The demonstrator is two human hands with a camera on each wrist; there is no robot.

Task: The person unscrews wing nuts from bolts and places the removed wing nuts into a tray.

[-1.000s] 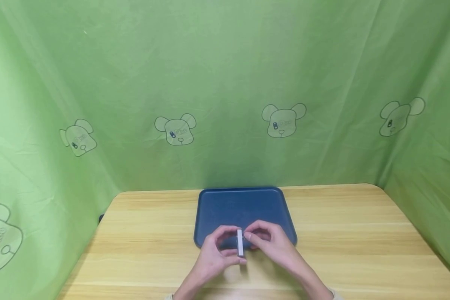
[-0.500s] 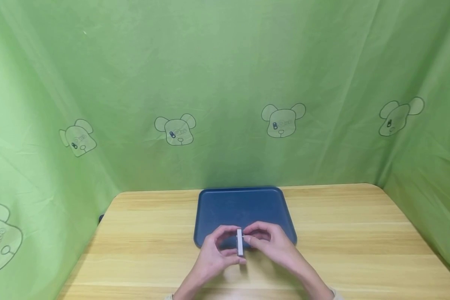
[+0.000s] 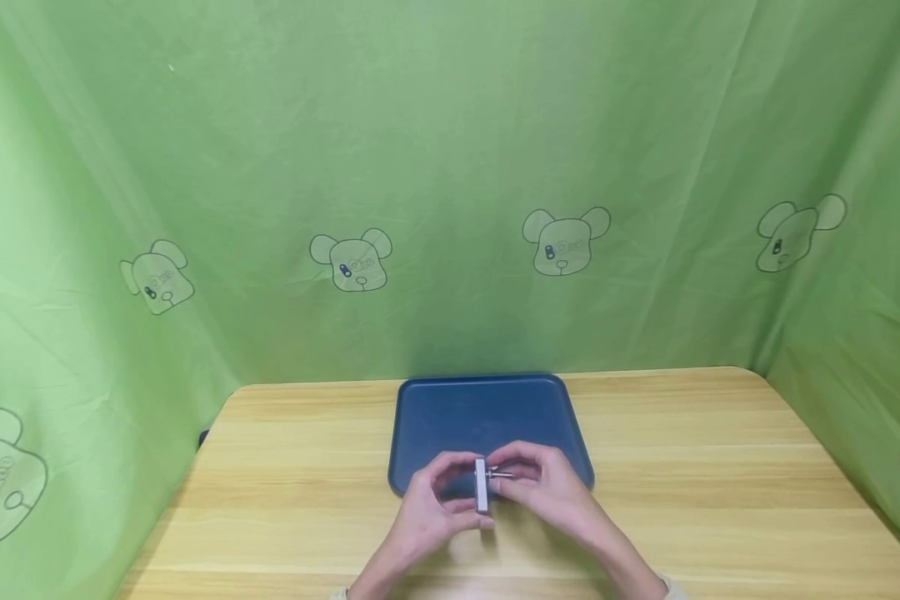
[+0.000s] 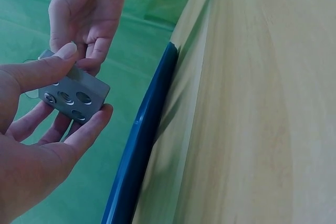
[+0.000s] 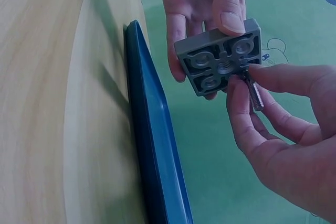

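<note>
We see the left hand (image 3: 429,502) grip the block (image 5: 216,60) between thumb and fingers, while the right hand (image 3: 551,482) pinches a bolt (image 5: 255,96) (its threads show plainly) at the block's recessed face, all held up above the table (image 3: 690,454), near the tray (image 3: 472,417).

A blue tray (image 3: 480,408) with rounded corners lies on the wood-grained desk (image 3: 690,467), reaching its far edge. Green cloth (image 3: 450,125) hangs behind and on both sides, printed with outlined bear heads (image 3: 566,250). A dark object (image 3: 203,437), too small to identify, shows by the desk's left edge.
</note>
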